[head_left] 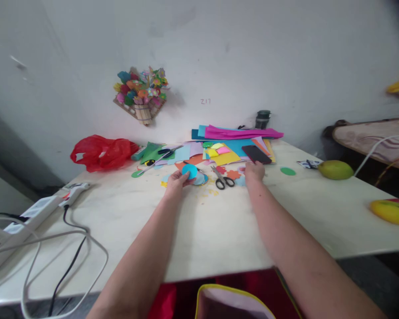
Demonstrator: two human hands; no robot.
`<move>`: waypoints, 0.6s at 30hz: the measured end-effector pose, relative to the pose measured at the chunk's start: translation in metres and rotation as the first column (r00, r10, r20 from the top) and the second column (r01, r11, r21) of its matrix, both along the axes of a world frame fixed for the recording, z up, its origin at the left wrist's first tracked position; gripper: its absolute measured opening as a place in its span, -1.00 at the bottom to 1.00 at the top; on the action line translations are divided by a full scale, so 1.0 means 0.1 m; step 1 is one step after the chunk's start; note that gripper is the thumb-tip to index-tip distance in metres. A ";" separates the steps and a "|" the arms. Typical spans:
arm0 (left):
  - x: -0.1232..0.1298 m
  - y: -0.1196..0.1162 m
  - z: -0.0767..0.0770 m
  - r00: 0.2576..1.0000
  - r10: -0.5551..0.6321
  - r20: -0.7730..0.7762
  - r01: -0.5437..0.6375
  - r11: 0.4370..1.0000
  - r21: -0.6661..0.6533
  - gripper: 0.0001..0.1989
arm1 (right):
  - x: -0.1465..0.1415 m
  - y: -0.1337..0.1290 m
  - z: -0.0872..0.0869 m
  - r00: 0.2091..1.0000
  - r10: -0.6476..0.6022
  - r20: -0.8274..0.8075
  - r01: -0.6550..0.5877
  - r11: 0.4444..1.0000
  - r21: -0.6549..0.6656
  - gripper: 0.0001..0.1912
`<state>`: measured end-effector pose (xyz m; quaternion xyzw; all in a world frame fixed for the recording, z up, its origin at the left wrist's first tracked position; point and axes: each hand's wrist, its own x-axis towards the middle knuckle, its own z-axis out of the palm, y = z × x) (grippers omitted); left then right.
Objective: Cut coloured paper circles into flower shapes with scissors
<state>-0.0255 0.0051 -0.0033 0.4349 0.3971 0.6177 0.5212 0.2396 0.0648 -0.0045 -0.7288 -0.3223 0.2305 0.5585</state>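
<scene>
A blue paper circle (189,172) is pinched between the thumb and fingers of my left hand (178,180). Below it, pale blue paper circles (200,179) lie on the table. My right hand (254,172) is low over the table, just in front of a dark phone (256,154). Its fingers look curled together, and anything they hold is hidden. Between my hands lie scissors with black handles (224,182), partly opened. An orange paper flower (233,174) and a red one (221,169) lie near the scissors, with small yellow scraps (209,192) in front.
Coloured paper sheets (229,156) spread across the back beside a red plastic bag (101,153). A second pair of scissors (166,152) rests there. A green paper circle (287,171) and mangoes (335,169) are at right. Power strips (36,215) with loose cables occupy the left edge.
</scene>
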 end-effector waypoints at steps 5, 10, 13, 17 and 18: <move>-0.01 0.02 -0.02 1.000 0.013 0.022 -0.013 1.000 0.014 -0.66 | -0.19 -0.19 0.23 0.827 0.267 0.495 -0.171 0.958 -0.231 -0.72; -0.12 0.04 0.07 0.981 0.169 0.100 -0.177 0.981 0.080 -0.64 | -0.45 -0.40 0.41 0.359 0.571 0.738 -0.241 0.821 -0.518 -0.70; -0.22 0.01 0.18 0.937 0.302 0.176 -0.321 0.942 0.096 -0.63 | -0.53 -0.47 0.45 0.256 0.646 0.719 -0.229 0.764 -0.604 -0.66; -0.33 -0.03 0.28 0.893 0.379 0.244 -0.408 0.909 0.084 -0.69 | -0.57 -0.52 0.45 0.203 0.694 0.691 -0.243 0.719 -0.651 -0.65; -0.35 -0.04 0.28 0.889 0.386 0.246 -0.415 0.907 0.078 -0.71 | -0.57 -0.52 0.45 0.198 0.696 0.690 -0.246 0.717 -0.652 -0.65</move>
